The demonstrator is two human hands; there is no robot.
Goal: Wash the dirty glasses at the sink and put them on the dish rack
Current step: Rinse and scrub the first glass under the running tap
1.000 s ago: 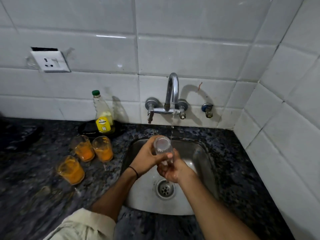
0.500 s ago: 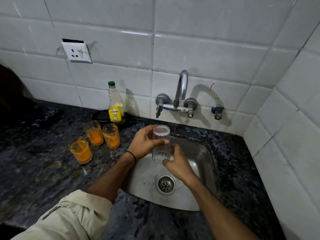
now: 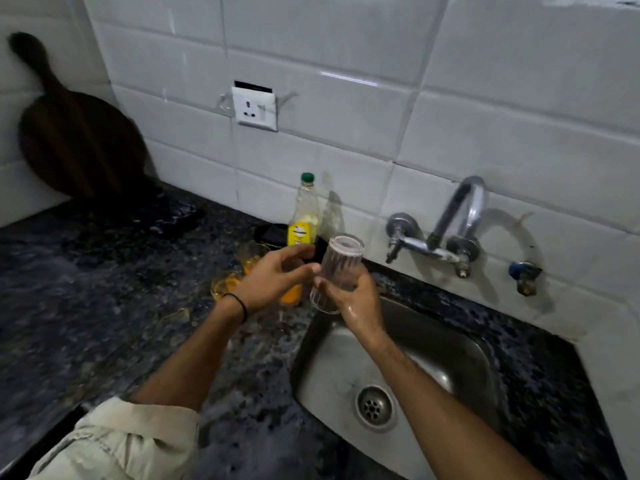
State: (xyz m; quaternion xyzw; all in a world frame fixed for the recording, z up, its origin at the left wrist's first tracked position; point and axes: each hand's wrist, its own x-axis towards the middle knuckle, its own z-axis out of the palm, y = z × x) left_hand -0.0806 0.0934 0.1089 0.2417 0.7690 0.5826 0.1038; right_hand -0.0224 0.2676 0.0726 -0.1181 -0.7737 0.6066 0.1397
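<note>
Glass (image 3: pixel 341 268), in the head view, is mouth-down and slightly tilted above the left edge of the sink (image 3: pixel 450 344); the right hand (image 3: pixel 356 299) grips its lower half; the left hand (image 3: pixel 273 282) touches its side with fingertips, grip uncertain; orange-stained glasses (image 3: pixel 291 296) crowd just behind that hand; the counter (image 3: pixel 104 306) opens leftward, likely the way to carry; no rack is plainly visible.

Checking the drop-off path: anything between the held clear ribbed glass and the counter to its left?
Yes. The left hand sits right beside the clear ribbed glass that the right hand grips, and behind it stand orange-stained drinking glasses and a green-capped clear plastic bottle. No dish rack is clearly identifiable further left.
</note>
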